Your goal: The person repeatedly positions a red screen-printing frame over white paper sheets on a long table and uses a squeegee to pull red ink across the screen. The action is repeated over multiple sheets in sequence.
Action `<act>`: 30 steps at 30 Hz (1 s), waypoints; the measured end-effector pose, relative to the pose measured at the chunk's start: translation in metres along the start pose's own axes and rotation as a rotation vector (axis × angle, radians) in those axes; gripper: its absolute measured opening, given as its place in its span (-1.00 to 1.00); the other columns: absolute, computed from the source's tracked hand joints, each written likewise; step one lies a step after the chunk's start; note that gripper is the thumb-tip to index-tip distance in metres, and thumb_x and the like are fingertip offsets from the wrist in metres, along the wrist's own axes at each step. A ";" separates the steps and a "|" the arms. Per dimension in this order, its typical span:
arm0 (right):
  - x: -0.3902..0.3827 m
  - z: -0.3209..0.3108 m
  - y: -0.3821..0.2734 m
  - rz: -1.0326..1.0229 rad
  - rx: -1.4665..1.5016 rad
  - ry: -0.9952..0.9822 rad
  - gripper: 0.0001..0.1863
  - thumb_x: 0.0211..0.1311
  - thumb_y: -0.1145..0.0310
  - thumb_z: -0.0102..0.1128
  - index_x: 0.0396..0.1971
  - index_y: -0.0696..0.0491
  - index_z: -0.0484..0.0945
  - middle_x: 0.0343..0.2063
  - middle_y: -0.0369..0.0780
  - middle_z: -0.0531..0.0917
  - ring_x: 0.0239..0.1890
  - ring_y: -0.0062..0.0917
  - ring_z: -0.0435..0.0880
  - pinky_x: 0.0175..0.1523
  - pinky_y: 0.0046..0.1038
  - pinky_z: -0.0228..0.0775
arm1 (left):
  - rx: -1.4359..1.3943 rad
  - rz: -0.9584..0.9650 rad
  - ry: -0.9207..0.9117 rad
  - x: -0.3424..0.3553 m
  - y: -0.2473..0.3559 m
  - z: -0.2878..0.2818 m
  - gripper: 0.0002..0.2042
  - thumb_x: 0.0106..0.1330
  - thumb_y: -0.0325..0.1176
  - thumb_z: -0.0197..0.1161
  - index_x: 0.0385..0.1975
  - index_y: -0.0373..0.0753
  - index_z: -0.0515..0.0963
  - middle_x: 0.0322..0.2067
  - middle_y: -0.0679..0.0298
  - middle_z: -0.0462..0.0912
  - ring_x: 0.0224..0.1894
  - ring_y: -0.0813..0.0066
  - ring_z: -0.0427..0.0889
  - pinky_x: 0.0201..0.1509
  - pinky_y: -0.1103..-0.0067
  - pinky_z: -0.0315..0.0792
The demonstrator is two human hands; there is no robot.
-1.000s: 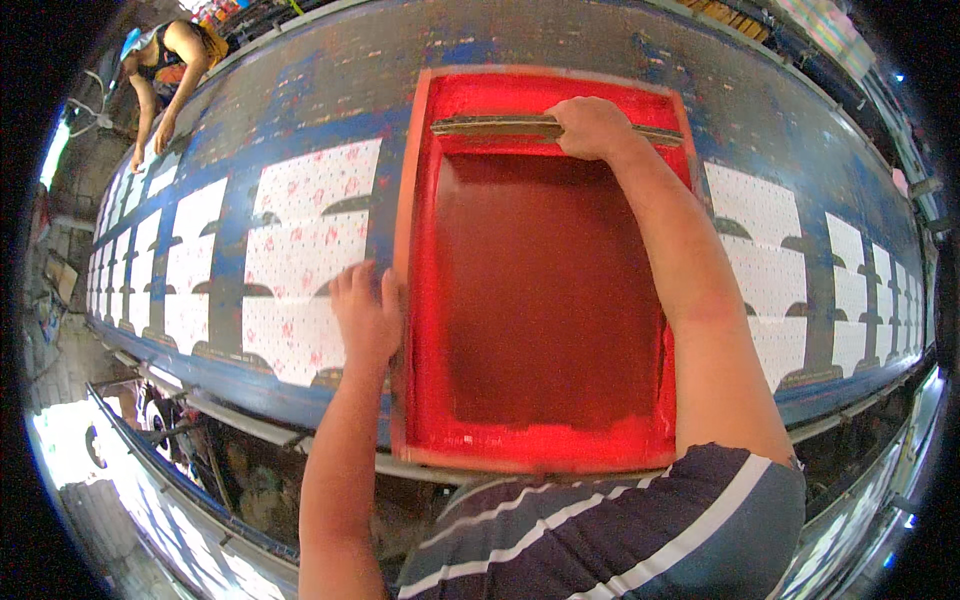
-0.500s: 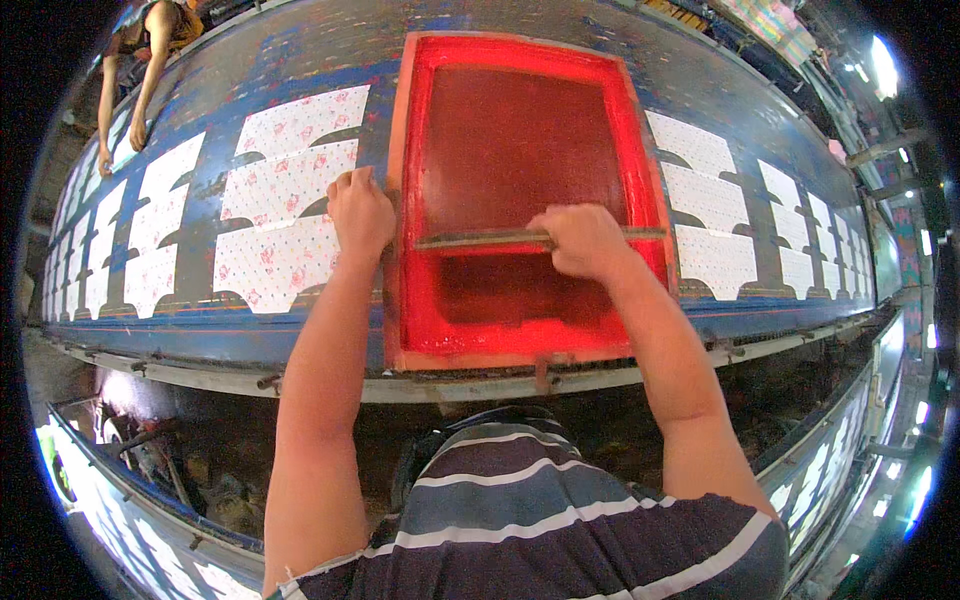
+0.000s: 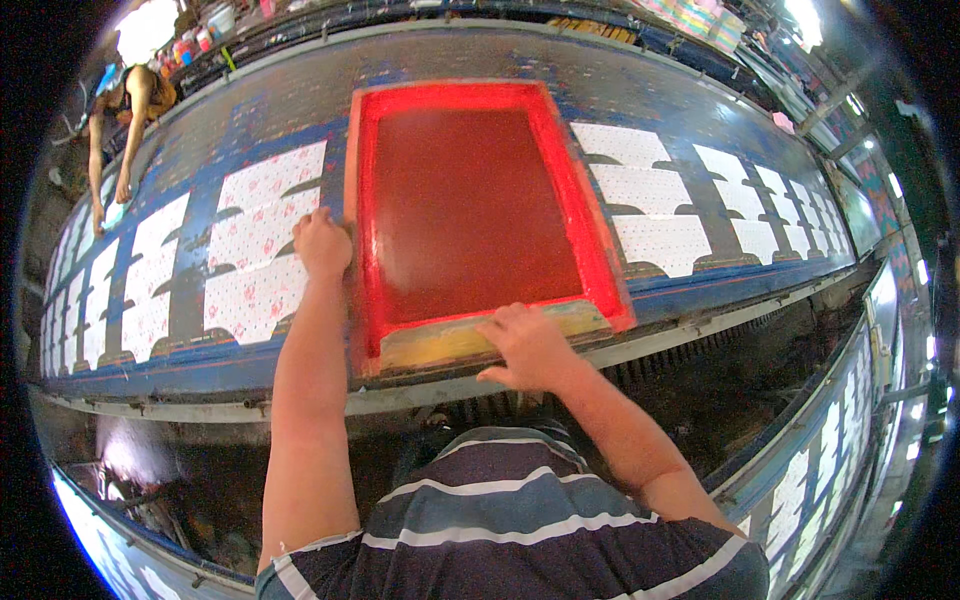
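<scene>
A screen-printing frame (image 3: 586, 225) with a bright red border around a dark red mesh (image 3: 460, 200) lies on the long table. Along its near side is the squeegee (image 3: 440, 345), a wide flat board with yellowish and greenish stains, its broad face showing. My right hand (image 3: 530, 345) grips the squeegee right of its middle, fingers over the upper edge and thumb lower down. Beside the frame's left rim is my left hand (image 3: 323, 245), its fingers curled; what they hold is hidden. White printed fabric pieces (image 3: 262, 240) lie under and left of that hand.
More white cut fabric pieces (image 3: 650, 200) line the blue-black table (image 3: 440, 55) on both sides. A metal rail (image 3: 200, 408) runs along its near edge. At the far left another person's hands (image 3: 123, 188) reach over the table. A second table with pieces (image 3: 790, 500) stands behind me, lower right.
The squeegee has come toward me from mid-screen to the near side and tilted, with my right hand on it. The view has shifted, and my left hand stays beside the frame.
</scene>
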State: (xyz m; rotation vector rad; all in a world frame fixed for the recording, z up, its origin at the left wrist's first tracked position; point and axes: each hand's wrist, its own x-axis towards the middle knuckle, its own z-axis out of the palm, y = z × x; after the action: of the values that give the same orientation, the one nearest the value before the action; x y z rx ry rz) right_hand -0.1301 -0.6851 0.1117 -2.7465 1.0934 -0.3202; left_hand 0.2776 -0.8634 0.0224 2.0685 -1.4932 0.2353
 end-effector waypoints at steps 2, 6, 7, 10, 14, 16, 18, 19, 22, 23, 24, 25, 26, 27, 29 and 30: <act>-0.006 0.002 0.008 -0.047 0.046 0.017 -0.21 0.19 -0.26 0.57 0.20 0.08 0.68 0.00 0.00 0.75 0.13 -0.01 0.72 0.31 0.03 0.52 | 0.021 0.015 0.036 0.000 -0.001 -0.001 -0.68 0.51 -0.34 0.23 0.15 -0.26 0.76 0.09 -0.10 0.79 0.21 -0.18 0.68 0.39 0.07 0.51; -0.046 -0.013 0.040 -0.195 0.267 0.095 -0.36 0.27 -0.11 0.57 0.15 0.07 0.73 0.09 -0.04 0.77 0.24 -0.03 0.73 0.39 0.03 0.52 | 0.037 -0.028 0.153 -0.001 -0.003 -0.006 -0.67 0.59 -0.19 0.26 0.10 -0.28 0.76 0.10 -0.07 0.81 0.21 -0.21 0.69 0.41 0.07 0.51; -0.060 -0.021 0.055 -0.245 0.343 0.141 -0.40 0.29 -0.08 0.57 0.14 0.07 0.75 0.11 -0.05 0.78 0.26 -0.04 0.72 0.41 0.02 0.51 | 0.048 -0.043 0.199 0.000 -0.001 -0.008 -0.66 0.61 -0.15 0.27 0.08 -0.28 0.77 0.10 -0.06 0.82 0.21 -0.21 0.69 0.42 0.07 0.50; -0.116 -0.048 0.107 -0.088 0.312 0.308 -0.52 0.19 0.21 0.68 0.10 0.01 0.80 0.17 -0.11 0.80 0.26 -0.10 0.77 0.39 -0.05 0.60 | 0.075 -0.090 0.268 -0.001 0.002 -0.017 -0.63 0.63 -0.07 0.30 -0.01 -0.30 0.79 0.02 -0.06 0.83 0.14 -0.16 0.73 0.35 0.09 0.54; -0.176 -0.073 0.192 0.149 0.331 0.508 -0.59 0.17 0.46 0.66 0.05 0.01 0.82 0.11 -0.10 0.84 0.19 -0.12 0.81 0.34 -0.12 0.67 | 0.086 -0.409 0.187 -0.030 0.002 -0.028 -0.59 0.59 -0.05 0.34 -0.23 -0.36 0.80 -0.22 -0.08 0.85 -0.15 -0.10 0.81 0.08 0.15 0.65; -0.198 -0.075 0.226 0.266 0.363 0.569 -0.62 0.22 0.56 0.57 0.05 0.07 0.82 0.12 -0.09 0.85 0.19 -0.13 0.82 0.35 -0.14 0.66 | -0.078 -0.428 0.255 -0.054 0.000 -0.027 -0.58 0.57 -0.04 0.37 -0.23 -0.37 0.80 -0.25 -0.08 0.86 -0.17 -0.07 0.82 0.07 0.16 0.65; -0.210 -0.070 0.249 0.368 0.384 0.606 -0.65 0.29 0.60 0.49 0.07 0.11 0.80 0.13 -0.06 0.84 0.20 -0.15 0.82 0.36 -0.16 0.63 | -0.133 -0.488 0.306 -0.077 -0.004 -0.025 -0.59 0.54 -0.05 0.39 -0.20 -0.38 0.82 -0.21 -0.08 0.88 -0.15 -0.01 0.85 0.09 0.18 0.65; -0.215 -0.066 0.255 0.416 0.388 0.611 -0.67 0.33 0.62 0.46 0.08 0.13 0.80 0.14 -0.04 0.84 0.21 -0.16 0.82 0.37 -0.18 0.62 | -0.116 -0.481 0.308 -0.086 -0.008 -0.026 -0.58 0.54 -0.04 0.39 -0.17 -0.39 0.82 -0.20 -0.09 0.88 -0.13 -0.03 0.85 0.10 0.17 0.65; -0.204 -0.049 0.268 0.432 0.369 0.616 -0.66 0.35 0.60 0.43 0.11 0.15 0.78 0.17 -0.02 0.83 0.23 -0.10 0.80 0.41 -0.13 0.58 | -0.168 -0.565 0.166 -0.091 -0.006 -0.024 -0.52 0.57 -0.01 0.35 -0.06 -0.43 0.82 -0.15 -0.14 0.89 -0.07 -0.07 0.86 0.13 0.16 0.65; -0.197 -0.042 0.266 0.422 0.373 0.624 -0.65 0.34 0.58 0.44 0.12 0.15 0.77 0.18 -0.02 0.82 0.24 -0.07 0.79 0.43 -0.10 0.58 | -0.212 -0.548 0.126 -0.092 -0.002 -0.024 -0.50 0.56 0.02 0.35 -0.05 -0.43 0.82 -0.14 -0.15 0.89 -0.06 -0.09 0.86 0.13 0.16 0.64; -0.188 -0.034 0.262 0.448 0.385 0.580 -0.63 0.35 0.56 0.44 0.14 0.16 0.77 0.24 0.01 0.80 0.30 -0.03 0.75 0.48 -0.07 0.53 | -0.264 -0.530 0.091 -0.090 0.004 -0.024 -0.47 0.55 0.06 0.35 -0.03 -0.43 0.82 -0.14 -0.16 0.88 -0.04 -0.11 0.86 0.14 0.16 0.64; -0.179 -0.026 0.256 0.436 0.370 0.537 -0.62 0.35 0.55 0.44 0.16 0.16 0.76 0.25 0.01 0.79 0.32 -0.03 0.74 0.49 -0.06 0.51 | -0.337 -0.600 -0.030 -0.088 0.008 -0.028 -0.43 0.49 0.12 0.40 0.02 -0.41 0.82 -0.14 -0.16 0.88 -0.02 -0.14 0.86 0.16 0.16 0.65; -0.168 -0.021 0.252 0.433 0.352 0.501 -0.61 0.35 0.54 0.45 0.17 0.16 0.76 0.26 0.02 0.78 0.34 -0.03 0.72 0.51 -0.05 0.50 | -0.282 -0.547 0.015 -0.088 0.017 -0.028 -0.38 0.37 0.15 0.52 0.06 -0.38 0.81 -0.16 -0.15 0.88 -0.02 -0.14 0.87 0.17 0.15 0.66; -0.160 -0.018 0.247 0.440 0.324 0.455 -0.59 0.35 0.53 0.45 0.19 0.16 0.76 0.27 0.02 0.78 0.36 -0.02 0.70 0.52 -0.05 0.48 | -0.251 -0.494 0.019 -0.088 0.023 -0.032 -0.40 0.34 0.12 0.56 0.02 -0.39 0.81 -0.19 -0.10 0.89 -0.08 -0.05 0.87 0.11 0.19 0.67; -0.144 -0.013 0.238 0.522 0.377 0.380 -0.47 0.30 0.46 0.53 0.29 0.14 0.72 0.31 0.03 0.75 0.40 -0.01 0.67 0.57 -0.04 0.44 | -0.226 -0.444 -0.032 -0.093 0.034 -0.039 -0.44 0.28 0.06 0.64 -0.06 -0.41 0.81 -0.26 0.00 0.90 -0.20 0.13 0.88 0.00 0.27 0.69; -0.133 -0.010 0.234 0.579 0.398 0.336 -0.43 0.29 0.45 0.55 0.32 0.13 0.71 0.32 0.03 0.75 0.40 0.00 0.66 0.57 -0.05 0.44 | -0.230 -0.477 -0.056 -0.092 0.038 -0.041 -0.43 0.25 0.06 0.66 -0.06 -0.41 0.81 -0.23 -0.02 0.90 -0.17 0.10 0.89 0.02 0.27 0.69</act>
State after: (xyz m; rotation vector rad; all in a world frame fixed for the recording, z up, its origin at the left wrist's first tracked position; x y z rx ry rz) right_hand -0.3805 -0.7619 0.0484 -1.9687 1.6308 -0.8204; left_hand 0.2169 -0.7748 0.0273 2.1774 -0.9613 -0.1730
